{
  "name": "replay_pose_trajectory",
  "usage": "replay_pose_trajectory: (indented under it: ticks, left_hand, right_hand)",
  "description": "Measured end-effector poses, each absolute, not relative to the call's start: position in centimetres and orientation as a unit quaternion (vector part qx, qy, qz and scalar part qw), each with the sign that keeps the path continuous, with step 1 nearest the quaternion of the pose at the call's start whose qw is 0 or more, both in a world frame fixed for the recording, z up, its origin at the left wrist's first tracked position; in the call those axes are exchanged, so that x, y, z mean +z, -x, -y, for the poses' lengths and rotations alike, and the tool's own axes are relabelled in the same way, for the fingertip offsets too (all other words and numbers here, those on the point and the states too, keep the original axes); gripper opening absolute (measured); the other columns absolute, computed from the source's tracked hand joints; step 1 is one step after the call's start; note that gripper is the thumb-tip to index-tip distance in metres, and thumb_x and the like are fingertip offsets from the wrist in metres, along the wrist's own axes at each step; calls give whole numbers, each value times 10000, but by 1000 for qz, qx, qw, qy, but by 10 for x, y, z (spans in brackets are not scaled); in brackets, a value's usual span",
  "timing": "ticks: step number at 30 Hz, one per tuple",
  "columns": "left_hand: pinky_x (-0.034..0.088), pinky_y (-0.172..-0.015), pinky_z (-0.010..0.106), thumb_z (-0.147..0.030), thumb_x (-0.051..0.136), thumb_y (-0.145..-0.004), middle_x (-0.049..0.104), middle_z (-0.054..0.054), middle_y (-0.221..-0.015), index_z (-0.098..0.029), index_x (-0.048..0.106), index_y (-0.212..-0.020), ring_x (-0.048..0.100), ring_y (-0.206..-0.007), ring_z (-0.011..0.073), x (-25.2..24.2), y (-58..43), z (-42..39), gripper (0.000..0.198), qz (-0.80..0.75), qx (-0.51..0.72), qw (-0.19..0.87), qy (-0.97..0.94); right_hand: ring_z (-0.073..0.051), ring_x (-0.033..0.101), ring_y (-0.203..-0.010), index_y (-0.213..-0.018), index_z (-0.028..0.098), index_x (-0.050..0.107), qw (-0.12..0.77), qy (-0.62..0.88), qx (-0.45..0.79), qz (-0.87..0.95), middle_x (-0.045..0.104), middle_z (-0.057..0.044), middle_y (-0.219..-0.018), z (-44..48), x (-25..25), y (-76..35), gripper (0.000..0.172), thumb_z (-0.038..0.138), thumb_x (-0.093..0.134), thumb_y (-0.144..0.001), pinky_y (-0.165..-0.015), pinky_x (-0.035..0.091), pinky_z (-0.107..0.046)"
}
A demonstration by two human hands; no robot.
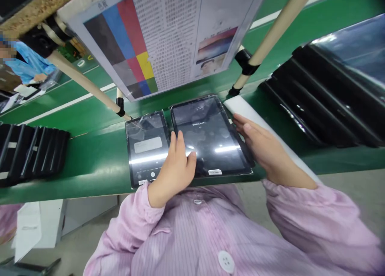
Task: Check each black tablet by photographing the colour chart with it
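Note:
A large black tablet (207, 127) lies face up on the green bench, its lit dark screen showing a small line of text and a ring. My left hand (177, 167) rests at its lower left edge, fingers stretched out and thumb apart. Along the tablet's right edge lies my right hand (266, 149), its fingers extended against the side; some of them are hidden. To the left is a second, smaller tablet (147, 143) with a pale box on its screen. A white strip (255, 111), perhaps foam, runs under and past my right hand.
Several dark tablets stand in a row at the left (33, 151), and more lean in a stack (325, 95) at the right. A printed chart (168, 39) hangs on a pipe frame (270, 31) above the bench. A person in blue (33, 61) sits far left.

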State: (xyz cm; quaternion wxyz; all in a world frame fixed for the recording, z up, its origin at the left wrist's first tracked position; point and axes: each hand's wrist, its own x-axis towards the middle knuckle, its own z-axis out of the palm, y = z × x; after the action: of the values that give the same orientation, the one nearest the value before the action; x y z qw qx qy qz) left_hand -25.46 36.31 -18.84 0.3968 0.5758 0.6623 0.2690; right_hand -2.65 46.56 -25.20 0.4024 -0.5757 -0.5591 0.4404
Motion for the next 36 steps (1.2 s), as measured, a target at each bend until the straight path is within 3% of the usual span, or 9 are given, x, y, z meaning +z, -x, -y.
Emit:
replay_pose_trajectory:
  ticks: [3, 7, 12, 16, 18, 23, 27, 32, 36]
  left_hand:
    - [121, -1288, 478, -357, 548, -938, 173, 150, -1699, -157, 259, -1584, 71, -1585, 266, -203, 244, -378, 735, -662, 365, 433, -491]
    - [141, -1288, 488, -312, 600, -905, 301, 103, -1667, -230, 293, -1570, 212, -1563, 274, -217, 220, -382, 737, -636, 466, 459, -409]
    - [157, -1291, 462, -302, 638, -886, 298, 127, -1665, -190, 335, -1557, 228, -1560, 276, -201, 210, -366, 744, -599, 499, 452, -433]
    - [150, -1296, 459, -311, 629, -913, 267, 38, -1684, -298, 355, -1545, 198, -1568, 253, -182, 238, -331, 689, -563, 558, 391, -468]
    - [164, -1294, 467, -324, 611, -934, 286, 13, -1676, -339, 374, -1529, 222, -1561, 251, -178, 261, -310, 640, -576, 576, 343, -467]
    - [219, -1278, 464, -380, 598, -952, 347, 36, -1646, -324, 465, -1461, 283, -1539, 251, -185, 334, -279, 529, -640, 572, 279, -430]
    - [188, -1279, 463, -466, 618, -927, 308, 81, -1667, -278, 371, -1531, 264, -1547, 261, -216, 380, -285, 679, -656, 533, 317, -430]
    - [122, -1288, 438, -523, 556, -931, 257, 106, -1685, -238, 331, -1555, 206, -1565, 265, -249, 390, -303, 722, -617, 563, 406, -372]
    - [115, -1291, 393, -450, 582, -918, 240, 70, -1690, -232, 286, -1585, 170, -1574, 237, -244, 370, -314, 761, -571, 597, 427, -367]
  right_hand:
    - [-157, 462, -1435, -1510, 124, 467, 420, 540, 553, 475, 441, -152, -1571, -468, -246, 32, 569, 392, 439, -1009, -1198, 330, -283]
    - [-173, 449, -1446, -1523, 171, 465, 406, 516, 599, 458, 419, -103, -1592, -471, -231, 28, 575, 424, 448, -1006, -1200, 328, -303]
    - [-236, 578, -1332, -1484, 322, 521, 386, 580, 586, 413, 493, -59, -1548, -456, -195, 17, 575, 428, 613, -926, -1131, 432, -409]
    - [-223, 437, -1457, -1395, 431, 587, 424, 527, 563, 475, 443, 39, -1583, -427, -170, 44, 576, 443, 709, -832, -1192, 379, -429]
    - [-217, 348, -1509, -1435, 423, 538, 440, 473, 581, 495, 407, 55, -1605, -413, -170, 73, 660, 470, 721, -803, -1231, 325, -438]
    - [-237, 303, -1531, -1599, 314, 263, 389, 394, 632, 542, 264, -34, -1675, -404, -202, 158, 945, 600, 670, -795, -1272, 217, -476]
    - [-224, 115, -1579, -1597, 217, 298, 324, 459, 567, 602, 138, -77, -1701, -414, -228, 192, 967, 607, 666, -793, -1284, 72, -413]
    - [-230, 393, -1483, -1573, 289, 349, 315, 476, 629, 528, 404, -43, -1610, -419, -239, 192, 807, 592, 584, -863, -1236, 271, -481]
    - [-221, 400, -1479, -1522, 354, 438, 342, 480, 650, 480, 450, 11, -1579, -412, -232, 183, 713, 536, 634, -861, -1228, 316, -448]
